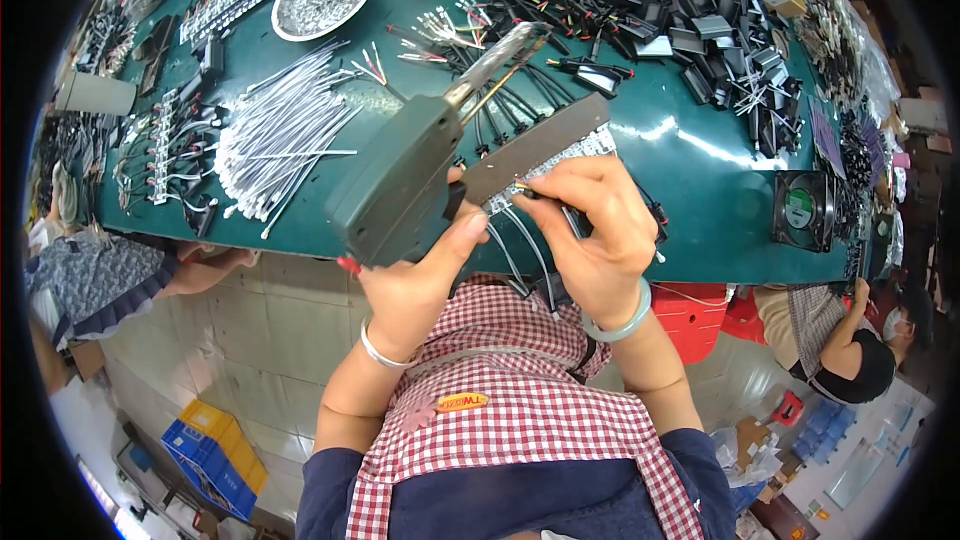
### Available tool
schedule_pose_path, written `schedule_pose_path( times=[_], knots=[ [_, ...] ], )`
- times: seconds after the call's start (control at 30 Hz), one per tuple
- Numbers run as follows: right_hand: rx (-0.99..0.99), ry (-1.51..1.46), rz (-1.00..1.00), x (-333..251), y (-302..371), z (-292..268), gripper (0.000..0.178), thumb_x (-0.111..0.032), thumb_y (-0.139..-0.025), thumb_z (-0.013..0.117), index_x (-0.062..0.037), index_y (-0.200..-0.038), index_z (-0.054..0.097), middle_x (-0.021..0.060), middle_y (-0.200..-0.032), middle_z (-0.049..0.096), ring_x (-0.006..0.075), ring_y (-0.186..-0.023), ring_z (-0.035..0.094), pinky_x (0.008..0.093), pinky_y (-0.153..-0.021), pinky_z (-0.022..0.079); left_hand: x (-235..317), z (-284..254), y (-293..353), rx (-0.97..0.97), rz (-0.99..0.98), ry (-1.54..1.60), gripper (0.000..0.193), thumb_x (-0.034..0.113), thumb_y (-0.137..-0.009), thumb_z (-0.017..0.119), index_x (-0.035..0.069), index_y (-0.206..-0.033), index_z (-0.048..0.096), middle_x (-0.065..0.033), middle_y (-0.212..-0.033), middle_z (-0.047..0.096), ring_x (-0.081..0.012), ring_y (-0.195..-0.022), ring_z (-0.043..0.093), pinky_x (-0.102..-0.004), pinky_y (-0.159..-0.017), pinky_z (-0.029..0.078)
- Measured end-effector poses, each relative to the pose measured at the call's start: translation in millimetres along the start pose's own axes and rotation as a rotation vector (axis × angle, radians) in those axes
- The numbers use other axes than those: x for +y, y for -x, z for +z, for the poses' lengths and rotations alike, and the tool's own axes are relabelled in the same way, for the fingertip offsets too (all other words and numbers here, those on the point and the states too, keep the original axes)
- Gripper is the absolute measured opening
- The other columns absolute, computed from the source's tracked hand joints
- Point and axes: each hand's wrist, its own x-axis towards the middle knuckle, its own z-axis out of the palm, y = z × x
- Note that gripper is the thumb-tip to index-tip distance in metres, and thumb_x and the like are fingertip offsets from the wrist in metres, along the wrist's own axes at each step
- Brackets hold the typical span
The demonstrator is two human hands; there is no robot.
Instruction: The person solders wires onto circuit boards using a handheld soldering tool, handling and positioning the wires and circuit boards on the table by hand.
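My left hand (425, 275) is closed around the handle of a dark green soldering gun (395, 175), its metal nose tilted up and away over the table. Under and beside it lies a dark grey bar (540, 148) along a strip of small white circuit boards (588, 146). At the strip's near edge, the thumb and fingers of my right hand (605, 225) pinch a thin wire end with a bit of yellow and red showing. White wires (537, 243) hang from the strip toward me. Black cables (535, 90) run out beyond the bar.
A heap of white cables (285, 130) lies left, near a bowl of silvery bits (325, 0). Black plastic housings (705, 25) pile up far right. A black fan (803, 210) sits at the right edge. People sit at both sides; a red stool (690, 325) stands below the table.
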Motion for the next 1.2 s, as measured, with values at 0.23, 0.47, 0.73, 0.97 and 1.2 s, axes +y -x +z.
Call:
schedule_pose_path(
  times=[0.23,0.47,0.73,0.97,1.2],
  knots=[
    [0.009,-0.116,0.135,-14,23,7,0.031,0.010,-0.069,0.079,-0.0005,-0.097,0.070,0.0109,-0.089,0.065,0.0207,-0.076,0.066,0.0288,-0.064,0.054,-9,0,1,-0.029,-0.089,0.063,0.044,-0.005,-0.081,0.073,-0.007,-0.122,0.056,-0.0129,-0.105,0.067,-0.0167,-0.082,0.067,-0.0287,-0.072,0.057],
    [-0.043,-0.219,0.255,-18,34,3,0.028,0.010,-0.073,0.076,-0.0007,-0.099,0.071,0.0114,-0.092,0.066,0.0196,-0.079,0.067,0.0276,-0.065,0.054,-9,-4,1,-0.062,-0.156,0.125,0.042,-0.007,-0.082,0.071,-0.007,-0.121,0.055,-0.0152,-0.113,0.064,-0.0180,-0.084,0.067,-0.0295,-0.071,0.058],
    [0.017,-0.077,0.185,-22,42,9,0.027,0.011,-0.073,0.075,-0.0010,-0.097,0.071,0.0112,-0.091,0.065,0.0195,-0.076,0.066,0.0269,-0.061,0.053,-20,-9,9,-0.078,-0.056,-0.069,0.041,-0.008,-0.080,0.071,-0.006,-0.119,0.058,-0.0137,-0.111,0.067,-0.0146,-0.088,0.067,-0.0267,-0.072,0.056],
    [-0.018,-0.176,0.236,-18,43,5,0.026,0.012,-0.073,0.073,-0.0010,-0.096,0.071,0.0119,-0.092,0.066,0.0200,-0.078,0.067,0.0274,-0.063,0.054,-16,-11,10,-0.048,-0.188,0.160,0.038,-0.005,-0.081,0.070,-0.006,-0.117,0.059,-0.0143,-0.110,0.066,-0.0165,-0.083,0.067,-0.0273,-0.070,0.056],
    [-0.121,-0.305,0.287,-16,42,0,0.024,0.012,-0.075,0.071,-0.0008,-0.096,0.071,0.0114,-0.094,0.067,0.0193,-0.080,0.067,0.0278,-0.067,0.055,-9,-16,3,-0.124,-0.291,0.160,0.040,-0.002,-0.080,0.072,-0.005,-0.117,0.059,-0.0141,-0.107,0.067,-0.0166,-0.078,0.066,-0.0279,-0.065,0.056]
  ],
)
